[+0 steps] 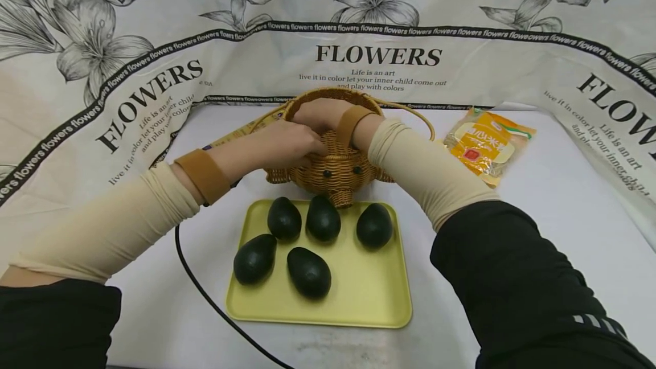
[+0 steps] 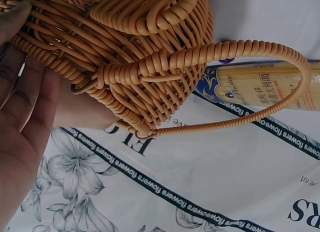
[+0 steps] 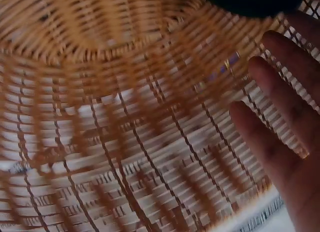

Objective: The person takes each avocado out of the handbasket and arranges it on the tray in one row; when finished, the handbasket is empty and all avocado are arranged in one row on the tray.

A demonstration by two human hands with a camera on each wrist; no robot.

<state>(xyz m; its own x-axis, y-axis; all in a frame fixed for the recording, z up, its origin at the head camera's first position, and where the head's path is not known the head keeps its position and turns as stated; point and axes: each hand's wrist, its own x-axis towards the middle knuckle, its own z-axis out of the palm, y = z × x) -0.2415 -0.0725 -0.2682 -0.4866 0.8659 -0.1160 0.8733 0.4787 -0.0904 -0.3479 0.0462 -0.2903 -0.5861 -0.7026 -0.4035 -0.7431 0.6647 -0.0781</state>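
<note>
A brown wicker basket [image 1: 312,178] with an animal face on its side stands behind the yellow tray. My left hand [image 1: 292,144] grips its near left rim, and in the left wrist view the fingers [image 2: 35,92] lie along that rim. Reaching down inside the basket is my right hand [image 1: 320,114], its fingers hidden in the head view. In the right wrist view those fingers [image 3: 272,142] are spread and fairly straight beside the woven wall. A dark green avocado [image 3: 255,1] shows at the top edge there, right by the index finger; the thumb is mostly out of frame.
Several avocados [image 1: 309,273] lie on the yellow tray [image 1: 364,300] in front of the basket. An orange bag [image 1: 487,144] lies at the right; a spaghetti pack [image 2: 250,84] lies behind the basket's left side. A black cable [image 1: 205,295] runs left of the tray.
</note>
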